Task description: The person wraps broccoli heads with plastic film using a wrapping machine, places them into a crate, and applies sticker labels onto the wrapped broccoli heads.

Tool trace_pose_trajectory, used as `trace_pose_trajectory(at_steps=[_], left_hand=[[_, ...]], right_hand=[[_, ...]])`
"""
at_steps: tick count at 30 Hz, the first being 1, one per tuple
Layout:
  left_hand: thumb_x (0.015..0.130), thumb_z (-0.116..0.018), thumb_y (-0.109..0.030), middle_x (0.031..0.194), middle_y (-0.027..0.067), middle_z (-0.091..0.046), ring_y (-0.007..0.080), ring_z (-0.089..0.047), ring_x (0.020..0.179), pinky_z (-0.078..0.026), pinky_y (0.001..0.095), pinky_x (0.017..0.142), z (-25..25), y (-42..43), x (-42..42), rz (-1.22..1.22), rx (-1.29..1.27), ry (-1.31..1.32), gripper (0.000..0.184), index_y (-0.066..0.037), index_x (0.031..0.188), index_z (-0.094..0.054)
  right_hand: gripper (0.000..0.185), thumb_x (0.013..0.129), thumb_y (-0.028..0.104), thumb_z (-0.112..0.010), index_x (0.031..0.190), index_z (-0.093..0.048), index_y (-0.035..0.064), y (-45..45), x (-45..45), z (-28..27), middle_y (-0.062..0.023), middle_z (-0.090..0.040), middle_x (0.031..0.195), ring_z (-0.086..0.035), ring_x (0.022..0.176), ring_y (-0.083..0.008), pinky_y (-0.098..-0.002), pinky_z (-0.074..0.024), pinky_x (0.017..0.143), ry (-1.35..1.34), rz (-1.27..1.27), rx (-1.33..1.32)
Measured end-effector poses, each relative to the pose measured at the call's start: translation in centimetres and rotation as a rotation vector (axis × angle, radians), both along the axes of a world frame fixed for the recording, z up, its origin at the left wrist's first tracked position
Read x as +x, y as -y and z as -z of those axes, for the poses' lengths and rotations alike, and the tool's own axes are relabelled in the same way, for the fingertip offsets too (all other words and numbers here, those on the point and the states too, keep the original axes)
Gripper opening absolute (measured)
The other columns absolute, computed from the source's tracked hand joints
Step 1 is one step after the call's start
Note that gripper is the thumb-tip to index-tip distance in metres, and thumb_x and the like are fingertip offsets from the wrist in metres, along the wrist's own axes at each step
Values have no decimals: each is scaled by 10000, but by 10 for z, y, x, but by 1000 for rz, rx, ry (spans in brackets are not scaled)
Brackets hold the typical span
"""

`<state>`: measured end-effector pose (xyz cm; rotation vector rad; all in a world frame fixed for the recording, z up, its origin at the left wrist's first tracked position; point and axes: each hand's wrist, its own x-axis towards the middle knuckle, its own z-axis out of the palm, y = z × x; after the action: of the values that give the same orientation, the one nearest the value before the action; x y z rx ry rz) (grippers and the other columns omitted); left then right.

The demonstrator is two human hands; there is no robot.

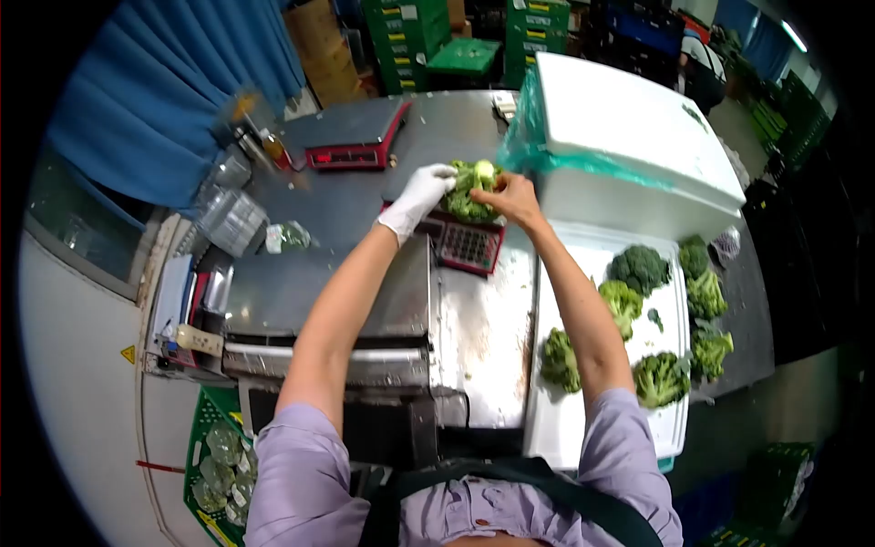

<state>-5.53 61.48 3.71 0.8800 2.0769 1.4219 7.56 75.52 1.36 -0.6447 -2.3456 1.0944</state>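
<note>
My left hand (421, 201), in a white glove, has its fingers closed on the left side of a green broccoli head (472, 202). From the other side my bare right hand (513, 199) grips the same broccoli, with the pale cut stem facing up between the hands. Beneath it is a red scale with a keypad (469, 244); the broccoli hides most of its platform. To the right, a white foam tray (570, 424) holds several broccoli heads, among them a dark green one (640, 269).
A large white foam box (629, 118) stands behind the tray. Another red scale (351, 137) sits at the back left. More broccoli (706, 296) lies right of the tray. A green crate (205, 456) with wrapped heads is low left. Another person (702, 73) stands far right.
</note>
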Motion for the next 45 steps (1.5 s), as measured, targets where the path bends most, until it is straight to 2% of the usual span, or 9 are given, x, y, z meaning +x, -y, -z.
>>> trace_pose_trajectory(at_steps=[4, 6, 7, 11, 12, 18, 26, 37, 45], left_hand=[[779, -641, -119, 1043, 103, -634, 171, -574, 957, -437, 279, 852, 53, -15, -56, 54, 41, -144, 364, -29, 1127, -585], [782, -647, -203, 1092, 141, -611, 219, -555, 1038, -405, 308, 909, 62, -19, -66, 65, 7, -113, 471, -44, 1207, -525], [789, -636, -243, 1136, 155, -589, 238, -536, 1084, -400, 316, 919, 55, -20, -66, 72, 42, -115, 470, -38, 1198, -528], [775, -646, -363, 1229, 174, -515, 294, -492, 1142, -387, 326, 942, 30, -20, -69, 186, 21, -430, 557, -33, 1205, -518], [799, -656, -330, 1198, 140, -544, 223, -500, 1126, -373, 291, 953, 20, -20, -63, 188, -56, -401, 533, -15, 1204, -512], [747, -666, -453, 1285, 157, -473, 274, -439, 1203, -343, 329, 1000, 23, -27, -65, 236, -228, -457, 659, -44, 1237, -498], [718, -693, -440, 1286, 168, -448, 290, -434, 1197, -346, 332, 1002, 18, -31, -54, 271, -242, -496, 689, -44, 1243, -487], [592, -786, -394, 1369, 202, -351, 306, -383, 1249, -333, 334, 1018, 18, -23, -36, 133, -311, -355, 1000, -5, 1366, -287], [557, -802, -388, 1413, 150, -281, 300, -385, 1250, -370, 363, 999, 33, -20, -27, 76, -376, -413, 1125, -82, 1421, -150]], right_hand=[[657, 558, 556, -760, 752, -629, -57, -27, -51, 38, -151, -633, 682, -603, 619, -236, -348, -479, 612, 35, -42, 123], [694, 552, 583, -752, 801, -627, -53, -30, -55, 39, -165, -642, 741, -611, 656, -243, -358, -476, 627, 50, 38, -5], [737, 560, 635, -706, 874, -637, -28, -33, -54, 28, -209, -650, 830, -635, 779, -326, -396, -487, 719, 123, -2, -14], [776, 557, 607, -735, 959, -630, -48, -43, -50, 22, -214, -652, 897, -639, 839, -322, -379, -492, 741, 78, -35, 1], [754, 560, 574, -754, 948, -626, -60, -45, -51, 28, -210, -655, 890, -641, 832, -316, -372, -493, 738, 50, -26, -9], [682, 598, 513, -767, 961, -625, -47, -46, -41, 21, -177, -659, 889, -639, 821, -248, -333, -479, 751, 94, -37, -110], [682, 612, 517, -761, 975, -630, -45, -46, -38, 24, -170, -660, 906, -638, 837, -238, -326, -476, 765, 111, -45, -138], [709, 600, 503, -775, 1024, -626, -44, -45, -34, 38, -156, -661, 958, -637, 876, -222, -316, -475, 801, 72, -99, -207], [775, 582, 485, -790, 1111, -582, -42, -39, -20, 50, -207, -617, 1068, -601, 992, -284, -341, -460, 865, 35, -94, -134]])
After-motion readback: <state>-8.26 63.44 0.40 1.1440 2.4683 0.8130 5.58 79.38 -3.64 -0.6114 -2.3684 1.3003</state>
